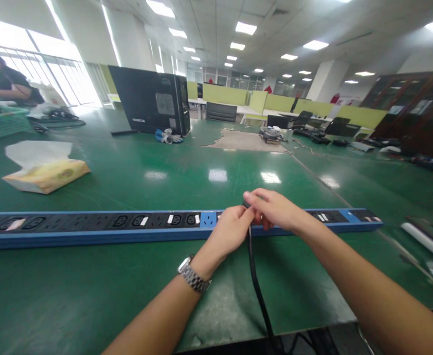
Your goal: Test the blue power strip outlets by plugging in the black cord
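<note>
A long blue power strip (90, 228) with black sockets lies across the green table (146, 276), left to right. My left hand (231, 231) and my right hand (275, 209) meet over its middle, fingers closed together around the head of a black cable (258, 291). The plug itself is hidden under my fingers. The cable runs from my hands toward me and drops over the table's near edge. A metal watch sits on my left wrist.
A tissue box (46, 175) lies at the left. A black computer case (151, 101) stands further back, gloves beside it. A person sits at the far left by a green basket (2, 123). Metal parts (428, 246) rest at the right edge.
</note>
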